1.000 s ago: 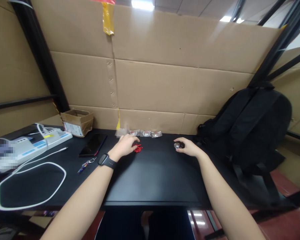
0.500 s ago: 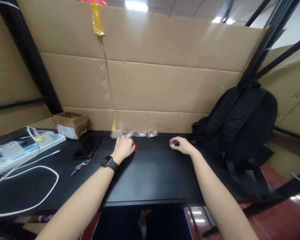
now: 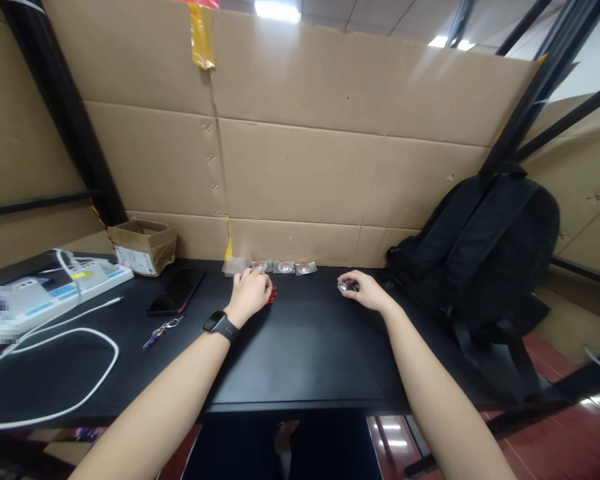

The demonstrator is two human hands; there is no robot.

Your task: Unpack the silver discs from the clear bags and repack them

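My left hand (image 3: 251, 291), with a dark watch (image 3: 220, 325) on its wrist, is closed low over the black table. Thin red cord loops (image 3: 274, 295) stick out from under its fingertips on the right side. My right hand (image 3: 363, 291) pinches a small, shiny, round silvery disc (image 3: 345, 285) between thumb and fingers, just above or on the table; I cannot tell which. Behind my left hand, against the cardboard, lie small clear packets with round shiny things marked red, among them a middle packet (image 3: 285, 267) and a right packet (image 3: 306, 268). A stack of clear bags (image 3: 236, 265) lies left of them.
At the left are a dark phone (image 3: 177, 293), a keychain (image 3: 162, 332), an open cardboard box (image 3: 145, 248), a white power strip (image 3: 55, 297) and a looped white cable (image 3: 115, 360). A black backpack (image 3: 485, 247) stands at the right. Cardboard (image 3: 300, 173) walls the back.
The view has shifted slightly. Both hands keep nearly the same places; the disc in my right hand is tilted a little differently, and slightly more red cord shows by my left hand.
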